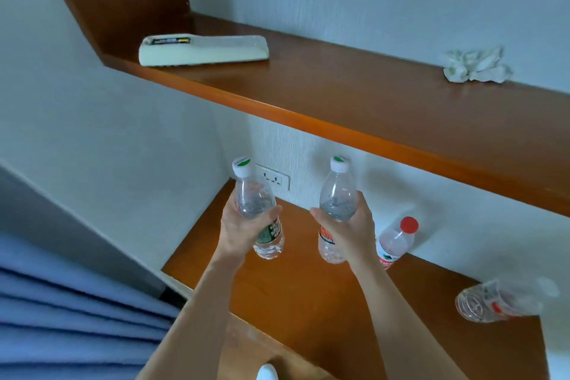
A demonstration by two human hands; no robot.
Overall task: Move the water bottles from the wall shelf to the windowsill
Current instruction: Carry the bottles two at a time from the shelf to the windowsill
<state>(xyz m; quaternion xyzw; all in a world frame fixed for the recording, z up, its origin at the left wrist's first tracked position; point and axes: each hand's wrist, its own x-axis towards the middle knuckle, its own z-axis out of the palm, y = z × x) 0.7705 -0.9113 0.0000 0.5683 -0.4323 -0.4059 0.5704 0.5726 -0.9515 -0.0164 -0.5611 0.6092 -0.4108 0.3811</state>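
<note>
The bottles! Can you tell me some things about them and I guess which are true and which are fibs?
1. Each hand holds one bottle. True: the left hand grips the green-label bottle and the right hand grips the orange-label bottle.
2. Both held bottles have red caps. False: their caps are white with green on top.
3. A red-capped bottle stands on the lower shelf, by the wall. True.
4. The bottle at the right edge stands upright. False: it is on its side and blurred.
5. The upper shelf holds three bottles. False: it holds a white flat object and a crumpled tissue.
</note>
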